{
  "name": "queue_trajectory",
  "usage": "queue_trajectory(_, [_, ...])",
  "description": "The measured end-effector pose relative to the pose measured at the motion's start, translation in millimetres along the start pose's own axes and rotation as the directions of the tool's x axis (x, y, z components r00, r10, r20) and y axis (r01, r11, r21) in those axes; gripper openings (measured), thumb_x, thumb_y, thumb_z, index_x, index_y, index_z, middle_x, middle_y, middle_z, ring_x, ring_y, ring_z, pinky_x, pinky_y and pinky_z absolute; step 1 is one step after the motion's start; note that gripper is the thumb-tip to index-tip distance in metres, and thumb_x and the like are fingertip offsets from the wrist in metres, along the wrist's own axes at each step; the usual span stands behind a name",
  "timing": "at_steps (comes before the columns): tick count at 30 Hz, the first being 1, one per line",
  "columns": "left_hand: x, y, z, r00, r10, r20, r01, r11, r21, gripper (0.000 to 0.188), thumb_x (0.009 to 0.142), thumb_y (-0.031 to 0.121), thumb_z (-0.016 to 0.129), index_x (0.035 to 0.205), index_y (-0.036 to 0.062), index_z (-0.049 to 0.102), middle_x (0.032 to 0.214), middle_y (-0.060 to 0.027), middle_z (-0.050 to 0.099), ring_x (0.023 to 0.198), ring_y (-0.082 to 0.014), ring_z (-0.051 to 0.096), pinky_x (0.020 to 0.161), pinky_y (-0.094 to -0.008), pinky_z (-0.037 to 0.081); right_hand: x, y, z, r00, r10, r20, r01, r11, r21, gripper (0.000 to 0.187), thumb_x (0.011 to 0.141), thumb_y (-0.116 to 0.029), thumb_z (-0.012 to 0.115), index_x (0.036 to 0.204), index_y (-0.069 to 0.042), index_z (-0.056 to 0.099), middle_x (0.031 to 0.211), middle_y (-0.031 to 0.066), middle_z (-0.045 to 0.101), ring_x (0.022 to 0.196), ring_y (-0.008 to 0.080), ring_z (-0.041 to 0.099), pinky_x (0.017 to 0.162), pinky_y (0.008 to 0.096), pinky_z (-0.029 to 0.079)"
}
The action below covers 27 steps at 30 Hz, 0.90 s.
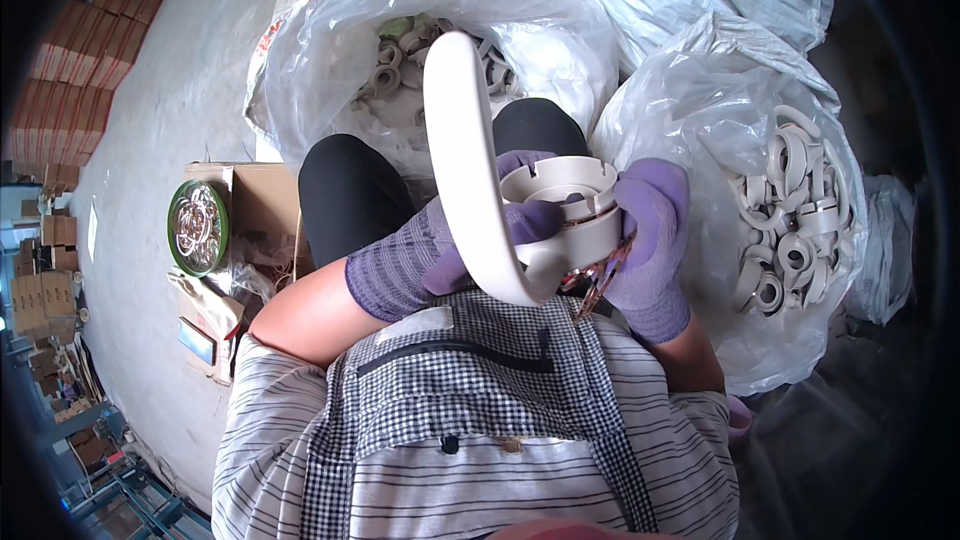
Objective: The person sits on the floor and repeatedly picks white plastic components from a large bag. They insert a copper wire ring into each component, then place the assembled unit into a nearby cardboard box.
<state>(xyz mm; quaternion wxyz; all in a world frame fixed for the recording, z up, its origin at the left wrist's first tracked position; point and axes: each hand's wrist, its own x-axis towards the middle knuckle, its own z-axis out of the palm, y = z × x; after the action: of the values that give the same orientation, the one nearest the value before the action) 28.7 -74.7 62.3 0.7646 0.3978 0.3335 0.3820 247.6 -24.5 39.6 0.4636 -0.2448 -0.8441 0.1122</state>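
Purple knit gloves cover both hands. My left hand is closed on an off-white round plastic housing with notches in its rim; some fingers reach inside it. From the housing a long curved handle rises toward the camera and hides part of that hand. A thin copper-coloured band runs round the housing. At the housing's right side my right hand is closed, its fingers curled against the rim. Several thin copper-coloured rings hang by that hand, under the housing, and seem held in it.
Beyond my knees stands a plastic-lined sack with pale plastic parts. Another lined sack at right holds several handled housings. At left, a green-rimmed dish of shiny rings sits on a cardboard box. Stacked cartons stand farther left.
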Motion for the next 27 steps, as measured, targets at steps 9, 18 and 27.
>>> queue_trajectory(9, [34.1,-102.5,-23.7,0.831,0.555,0.048,-0.505,0.787,-0.353,0.077,0.074,0.028,0.094,0.132,-0.0086,0.059,0.12,-0.0099,0.069,0.106,-0.0153,0.067,0.091,-0.0273,0.055,0.0,-14.4,-16.6,0.968,-0.008,0.249,0.068,0.97,-0.234,0.07,0.057,-0.027,0.092,0.112,-0.002,0.056,0.11,0.019,0.056,0.1,0.04,0.06,0.081,0.0502,0.053])
queue_trajectory(18, [25.9,-53.0,-9.7,0.987,0.16,0.003,-0.156,0.967,-0.2,0.07,0.088,0.035,0.081,0.138,-0.0046,0.053,0.122,-0.0114,0.066,0.11,-0.0166,0.065,0.097,-0.0293,0.052,-5.1,2.7,-7.5,0.974,-0.043,0.221,0.1,0.962,-0.253,0.069,0.058,-0.027,0.092,0.111,-0.004,0.055,0.109,0.0188,0.056,0.096,0.0393,0.061,0.081,0.0489,0.052])
queue_trajectory(27, [10.5,-14.7,7.2,0.936,0.294,-0.193,-0.291,0.956,0.046,0.077,0.091,0.039,0.077,0.146,-0.0029,0.045,0.127,-0.0099,0.059,0.114,-0.0174,0.059,0.103,-0.0306,0.047,-12.5,29.4,-0.9,0.937,0.295,-0.187,-0.249,0.94,0.235,0.062,0.081,-0.046,0.08,0.113,-0.001,0.051,0.108,0.0132,0.057,0.098,0.0291,0.061,0.085,0.0445,0.053])
